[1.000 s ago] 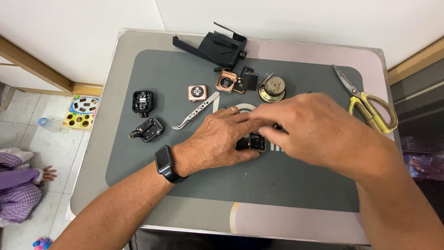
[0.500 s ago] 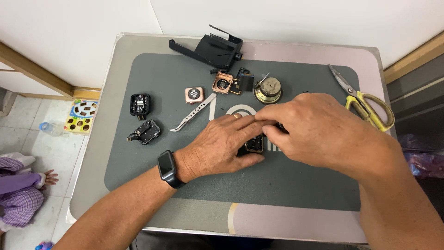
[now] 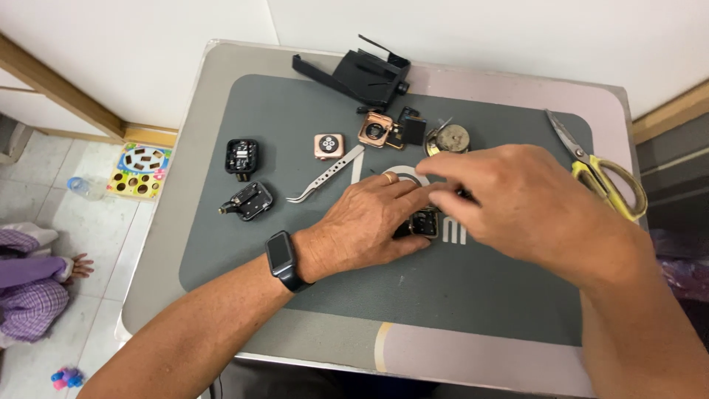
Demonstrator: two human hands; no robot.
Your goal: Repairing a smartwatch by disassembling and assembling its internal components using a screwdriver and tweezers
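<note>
A grey work mat (image 3: 310, 103) covers the surface (image 3: 162, 244), carrying a black folding stand (image 3: 362, 74) at its far edge, two black watch casings (image 3: 242, 157) (image 3: 248, 201) at the left, a rose-gold watch body (image 3: 329, 145) beside curved metal tweezers (image 3: 326, 174), and an opened rose-gold casing (image 3: 377, 130) next to a round brass-coloured part (image 3: 449, 139). Yellow-handled scissors (image 3: 602, 174) lie at the mat's right edge. On the tiled floor (image 3: 96, 236) to the left: a colourful toy board (image 3: 138, 170) and a seated child's purple sleeve (image 3: 29, 270).

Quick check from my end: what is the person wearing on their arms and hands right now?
Both forearms are bare, no sleeves or gloves. The left hand has a gold-coloured ring on one finger and a black smartwatch with a dark band at the wrist. The right hand shows nothing worn.
</note>
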